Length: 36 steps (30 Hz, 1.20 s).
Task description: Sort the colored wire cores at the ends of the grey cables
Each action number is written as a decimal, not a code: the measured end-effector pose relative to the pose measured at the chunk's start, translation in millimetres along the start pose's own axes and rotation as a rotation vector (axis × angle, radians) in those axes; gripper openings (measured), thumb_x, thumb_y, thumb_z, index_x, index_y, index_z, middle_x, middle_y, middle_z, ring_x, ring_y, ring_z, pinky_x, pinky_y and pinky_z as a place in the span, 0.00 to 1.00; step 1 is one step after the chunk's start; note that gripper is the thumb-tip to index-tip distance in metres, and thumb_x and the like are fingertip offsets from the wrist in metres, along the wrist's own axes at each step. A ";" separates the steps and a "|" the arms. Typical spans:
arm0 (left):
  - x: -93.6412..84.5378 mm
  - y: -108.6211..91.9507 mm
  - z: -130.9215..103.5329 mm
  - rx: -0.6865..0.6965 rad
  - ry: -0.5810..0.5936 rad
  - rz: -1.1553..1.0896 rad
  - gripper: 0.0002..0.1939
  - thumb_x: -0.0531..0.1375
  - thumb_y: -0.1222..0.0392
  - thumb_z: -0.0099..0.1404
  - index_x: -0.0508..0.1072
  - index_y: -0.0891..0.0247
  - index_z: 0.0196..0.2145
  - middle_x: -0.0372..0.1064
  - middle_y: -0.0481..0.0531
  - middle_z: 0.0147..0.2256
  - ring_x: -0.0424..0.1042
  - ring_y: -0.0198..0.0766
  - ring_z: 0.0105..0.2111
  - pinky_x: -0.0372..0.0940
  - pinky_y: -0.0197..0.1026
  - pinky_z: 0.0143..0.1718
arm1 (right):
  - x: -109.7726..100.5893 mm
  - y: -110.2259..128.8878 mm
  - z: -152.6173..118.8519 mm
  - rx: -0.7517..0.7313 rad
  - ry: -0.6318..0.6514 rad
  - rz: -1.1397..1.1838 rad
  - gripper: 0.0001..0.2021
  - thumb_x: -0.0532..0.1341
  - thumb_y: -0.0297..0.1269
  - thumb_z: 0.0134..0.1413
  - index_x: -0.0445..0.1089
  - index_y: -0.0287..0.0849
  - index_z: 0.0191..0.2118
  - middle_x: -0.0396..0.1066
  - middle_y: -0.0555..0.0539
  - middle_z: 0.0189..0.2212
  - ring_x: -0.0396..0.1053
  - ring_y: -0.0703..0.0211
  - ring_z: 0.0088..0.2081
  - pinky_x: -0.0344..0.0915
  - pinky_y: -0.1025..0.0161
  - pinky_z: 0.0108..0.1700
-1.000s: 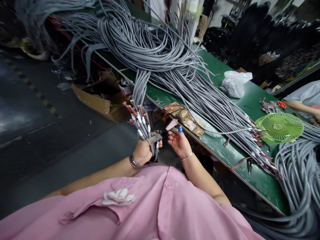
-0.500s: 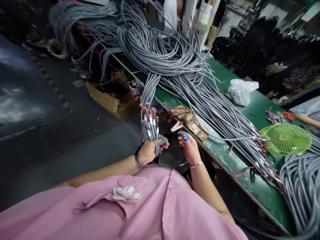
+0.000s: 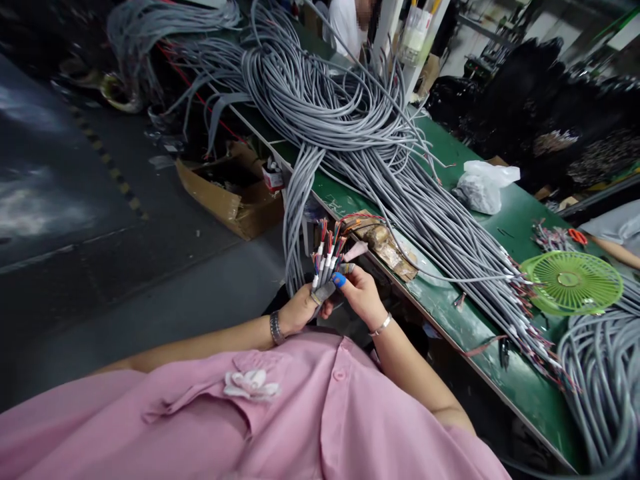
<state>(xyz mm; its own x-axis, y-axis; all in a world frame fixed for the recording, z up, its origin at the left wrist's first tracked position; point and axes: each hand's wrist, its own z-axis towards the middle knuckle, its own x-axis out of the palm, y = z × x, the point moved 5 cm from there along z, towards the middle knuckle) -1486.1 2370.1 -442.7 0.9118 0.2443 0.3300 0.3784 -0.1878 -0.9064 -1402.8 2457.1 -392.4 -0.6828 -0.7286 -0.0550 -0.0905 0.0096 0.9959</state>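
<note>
My left hand [image 3: 300,309] is wrapped round a bundle of grey cables [image 3: 325,272] in front of my body. The bundle's ends point up, with white bands and red, blue and other coloured wires fanned out. My right hand [image 3: 364,299] meets the bundle from the right, its fingers pinched together against the cables. Whatever lies between those fingertips is hidden. A blue cover sits on the right thumb, and grey covers are on fingers of both hands. Just beyond the right fingertips is a pale pink clip [image 3: 356,251] at the table edge.
A large heap of grey cables [image 3: 320,113] lies along the green table [image 3: 543,410]. Also there are a green fan grille [image 3: 571,283], a white plastic bag [image 3: 483,187] and a taped cardboard piece [image 3: 395,253]. An open carton [image 3: 220,200] stands on the floor. Other people are partly visible.
My left hand has turned and shifted the bundle's ends to the right. My right hand has moved left, from apart to touching the cables.
</note>
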 end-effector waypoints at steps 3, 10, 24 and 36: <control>0.3 2.7 -1.4 -0.038 0.017 0.007 0.31 0.57 0.33 0.57 0.70 0.68 0.18 0.67 0.53 0.18 0.64 0.32 0.18 0.58 0.35 0.22 | 0.9 -2.3 3.3 0.000 -0.042 -0.013 0.17 0.65 0.50 0.48 0.70 0.39 0.35 0.69 0.51 0.27 0.63 0.64 0.27 0.62 0.67 0.31; -28.3 0.5 15.9 -0.068 -0.220 -0.217 0.25 0.60 0.40 0.57 0.73 0.69 0.23 0.68 0.52 0.19 0.65 0.32 0.18 0.57 0.33 0.20 | -11.9 -5.5 -3.2 -0.002 -0.126 -0.012 0.15 0.65 0.49 0.47 0.69 0.40 0.30 0.66 0.52 0.25 0.60 0.65 0.26 0.60 0.67 0.29; -28.7 -28.5 10.6 -0.005 -0.142 -0.296 0.10 0.68 0.63 0.50 0.77 0.69 0.31 0.73 0.56 0.31 0.68 0.32 0.25 0.56 0.31 0.17 | -7.3 -16.5 -8.3 -0.108 -0.095 -0.185 0.11 0.59 0.43 0.57 0.73 0.41 0.37 0.71 0.48 0.29 0.65 0.61 0.29 0.64 0.66 0.32; -29.8 -37.4 2.5 0.007 -0.098 -0.225 0.09 0.68 0.60 0.53 0.78 0.69 0.30 0.74 0.58 0.32 0.70 0.33 0.26 0.55 0.31 0.18 | -17.8 -3.2 -16.7 -0.097 0.083 -0.250 0.13 0.60 0.46 0.56 0.73 0.41 0.35 0.68 0.49 0.28 0.62 0.63 0.28 0.61 0.67 0.31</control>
<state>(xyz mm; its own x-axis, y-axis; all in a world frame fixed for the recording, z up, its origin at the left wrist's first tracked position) -1527.8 2372.2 -419.3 0.7846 0.3706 0.4970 0.5688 -0.1112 -0.8149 -1378.2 2458.6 -393.4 -0.5856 -0.7538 -0.2981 -0.1763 -0.2404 0.9545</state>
